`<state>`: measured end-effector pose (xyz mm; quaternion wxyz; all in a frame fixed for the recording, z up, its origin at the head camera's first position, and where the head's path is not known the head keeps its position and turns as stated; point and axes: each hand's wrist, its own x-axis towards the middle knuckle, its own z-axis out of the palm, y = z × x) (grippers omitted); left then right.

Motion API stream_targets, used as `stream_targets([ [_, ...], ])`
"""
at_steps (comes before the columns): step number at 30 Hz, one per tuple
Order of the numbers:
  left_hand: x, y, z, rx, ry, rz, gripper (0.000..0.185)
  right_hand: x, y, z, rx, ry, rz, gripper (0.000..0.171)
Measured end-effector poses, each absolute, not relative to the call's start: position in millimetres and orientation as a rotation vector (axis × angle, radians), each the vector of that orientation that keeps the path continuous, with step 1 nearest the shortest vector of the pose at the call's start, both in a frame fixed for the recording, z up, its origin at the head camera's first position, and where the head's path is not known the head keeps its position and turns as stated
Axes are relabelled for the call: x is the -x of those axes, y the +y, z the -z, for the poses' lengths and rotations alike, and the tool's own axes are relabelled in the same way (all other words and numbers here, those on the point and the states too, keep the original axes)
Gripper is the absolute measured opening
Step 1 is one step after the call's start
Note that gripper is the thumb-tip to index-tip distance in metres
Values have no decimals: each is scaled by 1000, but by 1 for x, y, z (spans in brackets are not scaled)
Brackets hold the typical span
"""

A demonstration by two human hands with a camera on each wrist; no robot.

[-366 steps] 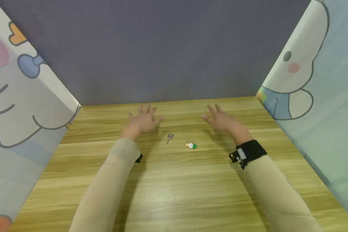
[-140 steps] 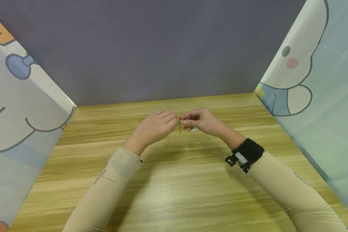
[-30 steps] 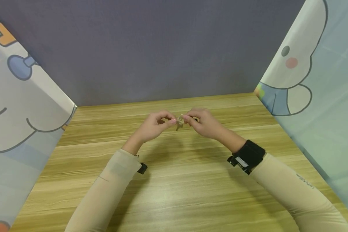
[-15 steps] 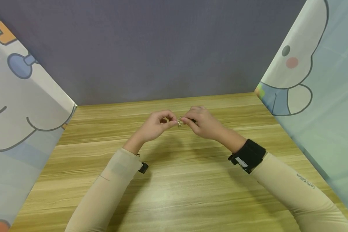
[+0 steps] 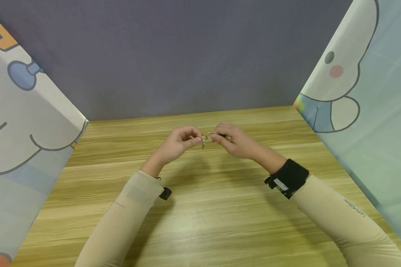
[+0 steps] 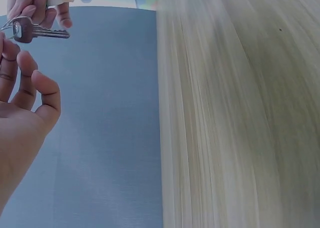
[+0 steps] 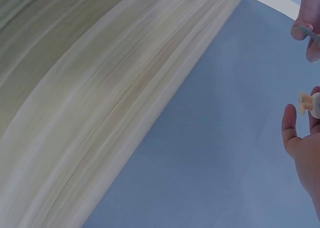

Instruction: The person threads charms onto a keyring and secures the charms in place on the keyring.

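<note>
Hands pinching, left hand on key, right hand on key ring between them

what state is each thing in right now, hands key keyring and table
left hand: raised over the table, fingertips pinching the key
right hand: raised, fingers curled, pinching the keyring
key: held in the air between both hands, blade level
keyring: off the table, in the right hand, its cream charm showing by the fingers
table: bare wood under the hands
</note>
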<state>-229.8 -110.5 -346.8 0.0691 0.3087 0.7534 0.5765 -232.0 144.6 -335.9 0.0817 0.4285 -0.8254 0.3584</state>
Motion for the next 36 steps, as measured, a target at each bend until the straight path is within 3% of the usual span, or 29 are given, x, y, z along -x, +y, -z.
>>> stream_targets([
  [9, 229, -113, 348, -836, 2244, -1732, 7, 233, 146, 337, -1264, -2424, -1046, 13],
  [18, 226, -110, 344, -851, 2451, -1513, 20, 233, 142, 335, -1260, -2376, -872, 12],
  [36, 232, -107, 345, -793, 2388, -1510, 20, 231, 144, 336, -1303, -2422, -707, 12],
])
